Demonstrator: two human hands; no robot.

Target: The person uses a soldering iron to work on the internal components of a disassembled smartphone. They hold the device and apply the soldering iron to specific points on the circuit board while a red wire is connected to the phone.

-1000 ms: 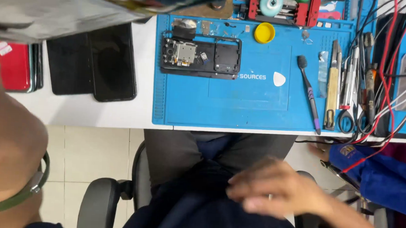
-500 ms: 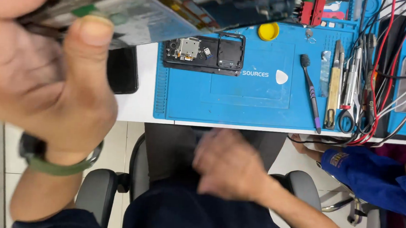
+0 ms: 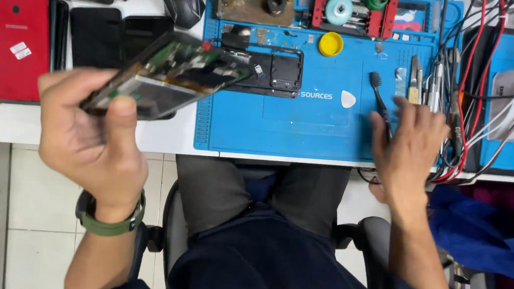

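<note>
While my left hand (image 3: 90, 146) grips the opened phone (image 3: 166, 73) tilted above the desk edge, I should keep it level so nothing slips. My right hand (image 3: 408, 148) lies open, fingers spread, on the blue mat (image 3: 305, 129), touching the black brush (image 3: 381, 104), well right of the phone.

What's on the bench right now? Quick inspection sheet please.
Surface: blue rubber work mat on white bench.
Job's things: opened phone with exposed green circuit board, black phone frame.
Clutter: red phone, yellow round cap, black brush, white triangular pick.
Hands: left hand grips the opened phone; right hand spread over the brush and tools.
Cables: red and white wires at right.
Surroundings: tiled floor, chair.
</note>
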